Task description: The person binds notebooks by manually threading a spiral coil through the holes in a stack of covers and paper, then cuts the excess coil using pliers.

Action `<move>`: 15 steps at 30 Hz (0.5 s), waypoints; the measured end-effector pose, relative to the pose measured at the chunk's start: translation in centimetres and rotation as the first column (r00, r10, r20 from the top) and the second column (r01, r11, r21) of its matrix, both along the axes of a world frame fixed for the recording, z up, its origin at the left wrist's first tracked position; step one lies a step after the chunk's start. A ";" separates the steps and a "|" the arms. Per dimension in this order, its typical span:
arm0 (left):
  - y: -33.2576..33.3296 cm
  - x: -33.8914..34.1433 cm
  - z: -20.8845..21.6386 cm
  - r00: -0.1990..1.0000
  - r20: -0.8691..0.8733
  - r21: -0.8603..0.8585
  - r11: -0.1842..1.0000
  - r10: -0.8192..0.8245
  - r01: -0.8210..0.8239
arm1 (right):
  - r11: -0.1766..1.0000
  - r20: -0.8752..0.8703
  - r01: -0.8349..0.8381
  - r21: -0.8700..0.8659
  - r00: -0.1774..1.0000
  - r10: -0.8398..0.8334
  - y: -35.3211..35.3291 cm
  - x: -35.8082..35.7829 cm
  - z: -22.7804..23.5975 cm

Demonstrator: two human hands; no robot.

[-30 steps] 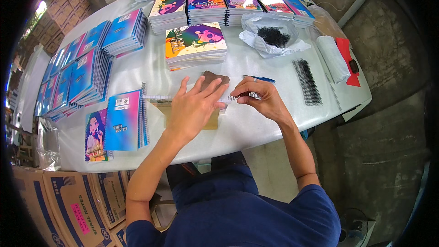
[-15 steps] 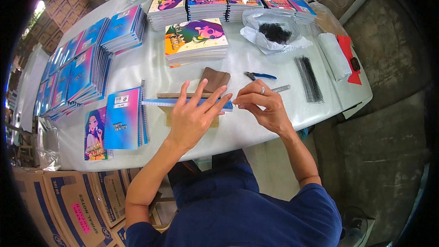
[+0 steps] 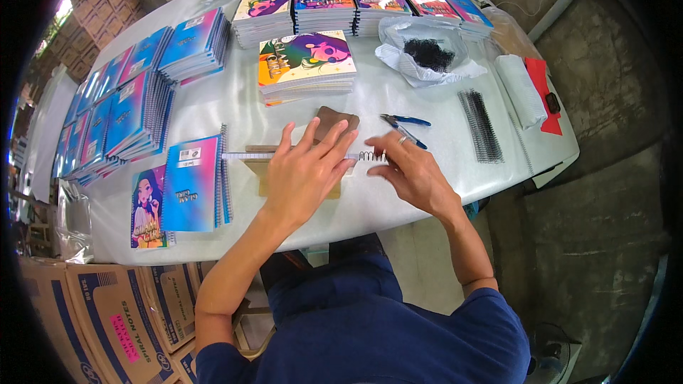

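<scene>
My left hand lies with fingers spread over an unbound notebook, seen edge-on as a thin pale strip with holes. A wooden block shows under it, and a brown piece lies just beyond. My right hand has thumb and fingers closed around a dark spiral wire coil. The coil lines up with the notebook's right end; whether it has entered the holes I cannot tell. Blue-handled cutting pliers lie just beyond my right hand.
Finished spiral notebooks lie at left, with blue stacks behind. A loose notebook stack stands mid-table, more stacks at the back. A bag of black wire scraps, several coils and a white roll lie right.
The coil's near end now shows between my hands at the notebook's right end. My right hand has turned and moved slightly right; the notebook has tilted, so its blue cover no longer shows.
</scene>
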State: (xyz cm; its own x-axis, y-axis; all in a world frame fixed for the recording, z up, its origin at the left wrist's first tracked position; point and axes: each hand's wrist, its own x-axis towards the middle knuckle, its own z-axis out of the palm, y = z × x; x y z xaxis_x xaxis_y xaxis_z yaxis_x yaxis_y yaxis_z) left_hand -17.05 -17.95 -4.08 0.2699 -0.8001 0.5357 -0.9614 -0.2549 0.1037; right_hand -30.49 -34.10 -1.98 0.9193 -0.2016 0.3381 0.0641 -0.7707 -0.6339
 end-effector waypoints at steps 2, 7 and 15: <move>-0.4 0.1 0.2 1.000 -0.025 0.009 1.000 -0.016 0.016 | 0.994 0.063 0.045 -0.097 0.997 -0.039 0.2 0.1 0.0; -1.5 -0.5 0.1 0.998 -0.061 0.023 1.000 -0.020 0.022 | 0.963 0.041 -0.003 -0.271 0.999 0.015 -0.3 0.2 0.3; -1.5 -0.5 0.4 0.992 -0.108 0.055 0.996 -0.058 0.064 | 0.962 -0.148 -0.231 -0.148 0.967 0.209 -2.3 1.6 0.0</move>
